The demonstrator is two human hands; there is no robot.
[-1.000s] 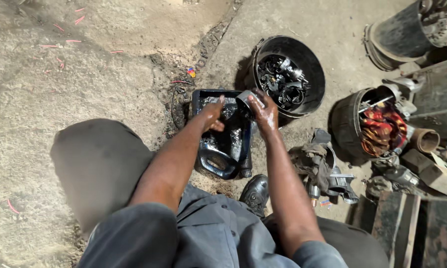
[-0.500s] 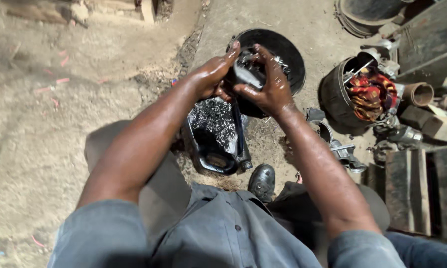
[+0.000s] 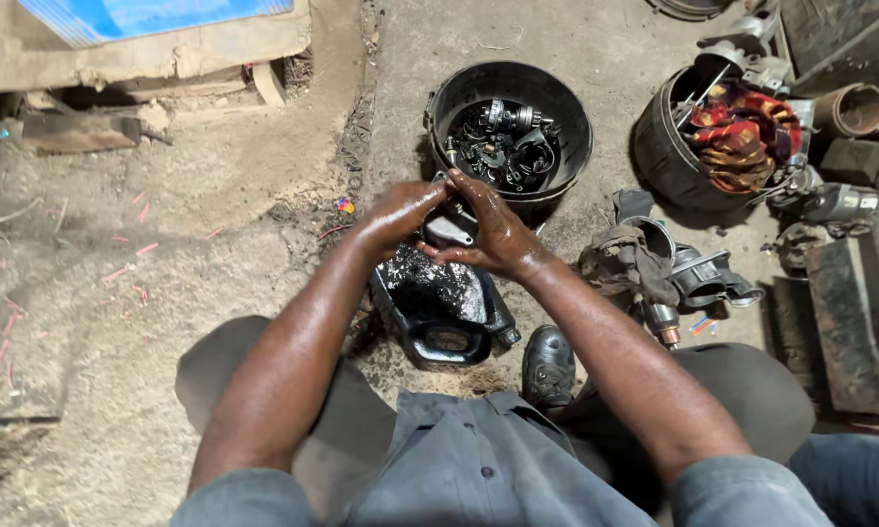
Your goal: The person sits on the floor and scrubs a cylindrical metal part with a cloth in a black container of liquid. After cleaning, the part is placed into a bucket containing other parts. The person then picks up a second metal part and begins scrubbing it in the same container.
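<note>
My left hand and my right hand are wet and oily and close together around a small dark metal part, held just above a cut-open black plastic jug that holds black oily liquid. The part is mostly hidden by my fingers. Right behind my hands stands a black bucket with several dark metal parts in it.
A second dark bucket with a red patterned cloth stands at the right. A dirty rag and metal parts lie right of the jug. My black shoe is below. Wooden blocks at far right; rough planks at top left.
My hands lifted the part out of the jug, rose toward the camera, then came back down over the jug. The view has shifted, showing more ground at the top left.
</note>
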